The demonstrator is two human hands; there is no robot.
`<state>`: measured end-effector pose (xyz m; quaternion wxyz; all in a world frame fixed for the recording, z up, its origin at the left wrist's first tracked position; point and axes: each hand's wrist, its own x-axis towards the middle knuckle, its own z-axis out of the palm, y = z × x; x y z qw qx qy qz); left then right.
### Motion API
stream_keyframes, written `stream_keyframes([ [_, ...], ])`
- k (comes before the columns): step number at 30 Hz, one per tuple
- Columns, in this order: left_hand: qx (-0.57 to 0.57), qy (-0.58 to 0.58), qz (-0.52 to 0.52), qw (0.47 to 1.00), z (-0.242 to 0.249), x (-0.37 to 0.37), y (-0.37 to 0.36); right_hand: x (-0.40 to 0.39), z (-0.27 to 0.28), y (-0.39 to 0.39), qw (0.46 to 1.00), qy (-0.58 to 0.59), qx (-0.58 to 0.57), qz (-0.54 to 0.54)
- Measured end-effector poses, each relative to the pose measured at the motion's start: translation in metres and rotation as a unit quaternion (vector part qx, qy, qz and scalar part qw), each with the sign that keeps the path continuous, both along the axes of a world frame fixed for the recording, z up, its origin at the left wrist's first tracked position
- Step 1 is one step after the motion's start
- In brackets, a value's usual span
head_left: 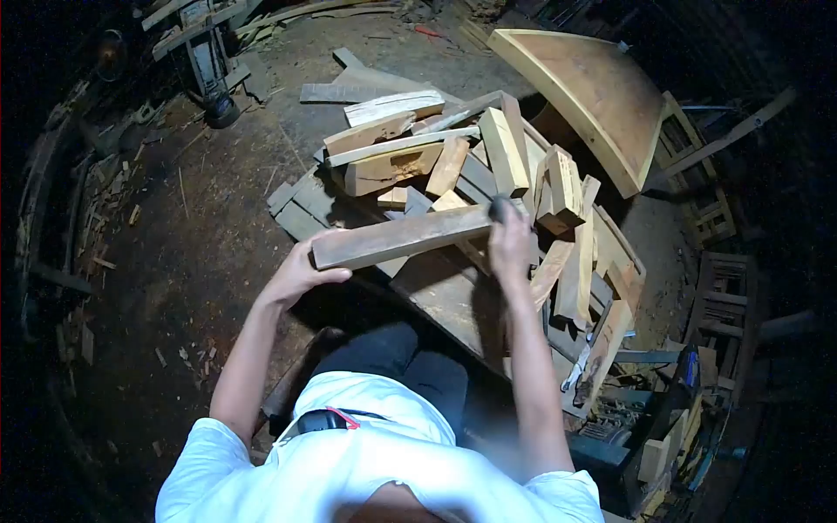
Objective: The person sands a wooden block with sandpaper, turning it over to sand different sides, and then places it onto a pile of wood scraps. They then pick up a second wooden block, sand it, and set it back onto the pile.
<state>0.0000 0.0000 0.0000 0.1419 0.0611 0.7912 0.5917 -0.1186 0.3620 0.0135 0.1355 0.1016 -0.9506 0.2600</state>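
A long squared wooden beam (401, 239) lies across in front of me, held above the wood pile. My left hand (301, 270) is closed around its left end, thumb below and fingers behind. At the beam's right end, my right hand (509, 244) is closed on a small dark object (500, 207). That dark object is pressed to or just beside the wood; its kind is too small to make out. Beneath and beyond the beam, a pile of wood offcuts (394, 166) rests on a board (445, 292) close to my knees.
A large wooden panel (593, 87) with a pale edge leans behind the pile at right. Wood scraps (118, 183) litter the dirt floor at left. A dark stand (209, 70) is at the back left. More wood pieces (667, 449) stand at lower right.
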Motion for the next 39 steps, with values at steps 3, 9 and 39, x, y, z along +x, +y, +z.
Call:
stream_keyframes([
  [3, 0.306, -0.111, 0.025, 0.945, 0.018, -0.002, 0.005, -0.015, 0.0, 0.015, 0.999, 0.027, 0.01, -0.045],
  [9, 0.384, -0.209, 0.184, 0.88, -0.005, 0.008, 0.016, 0.025, -0.009, 0.001, 0.987, 0.153, 0.047, -0.032],
  [39, -0.1, 0.21, 0.078, 0.97, 0.01, -0.004, 0.029, 0.014, -0.013, -0.045, 0.998, -0.011, -0.052, 0.034],
])
